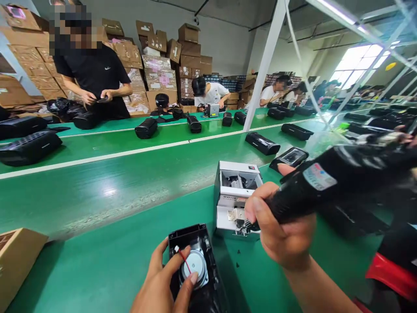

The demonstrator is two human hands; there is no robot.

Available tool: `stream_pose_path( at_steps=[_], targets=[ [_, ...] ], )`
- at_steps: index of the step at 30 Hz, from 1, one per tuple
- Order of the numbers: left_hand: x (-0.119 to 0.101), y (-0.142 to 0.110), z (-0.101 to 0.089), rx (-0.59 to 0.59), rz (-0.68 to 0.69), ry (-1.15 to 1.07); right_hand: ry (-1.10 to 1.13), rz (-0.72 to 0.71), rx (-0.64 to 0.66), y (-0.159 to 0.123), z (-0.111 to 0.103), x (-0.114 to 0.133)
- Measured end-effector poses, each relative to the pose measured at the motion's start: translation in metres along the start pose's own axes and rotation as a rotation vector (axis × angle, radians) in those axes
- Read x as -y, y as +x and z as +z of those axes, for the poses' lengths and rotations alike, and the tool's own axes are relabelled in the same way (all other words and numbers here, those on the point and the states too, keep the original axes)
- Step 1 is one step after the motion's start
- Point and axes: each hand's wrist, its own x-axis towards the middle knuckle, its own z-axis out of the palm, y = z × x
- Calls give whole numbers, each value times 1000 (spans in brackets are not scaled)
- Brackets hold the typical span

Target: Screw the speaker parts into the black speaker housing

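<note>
My left hand (167,278) grips a black plastic speaker housing (208,295) on the green bench, its thumb and a finger resting on a round silver speaker (197,263) inside. A red wire (184,261) with a small white connector lies over the speaker. In my right hand (285,230) is a black electric screwdriver (302,187) with a silver label, tilted so that its tip end is at the front of a white screw feeder (223,198). The bit's tip is hidden by my fingers, so I cannot tell whether it touches the feeder.
Beyond the bench runs a green conveyor belt (107,191) carrying black housings (262,143). A cardboard box (22,261) sits at the left edge. Two small dark bits (238,252) lie beside the feeder. Across the belt a person (94,74) stands, and others work farther back.
</note>
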Motion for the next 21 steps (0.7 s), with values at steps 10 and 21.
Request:
stream_pose_path(
  at_steps=[10,21],
  targets=[
    [-21,0,-15,148,-91,-160,359,261,4,-55,2,42],
    [-35,1,-26,232,-145,-147,320,299,54,-86,44,23]
  ],
)
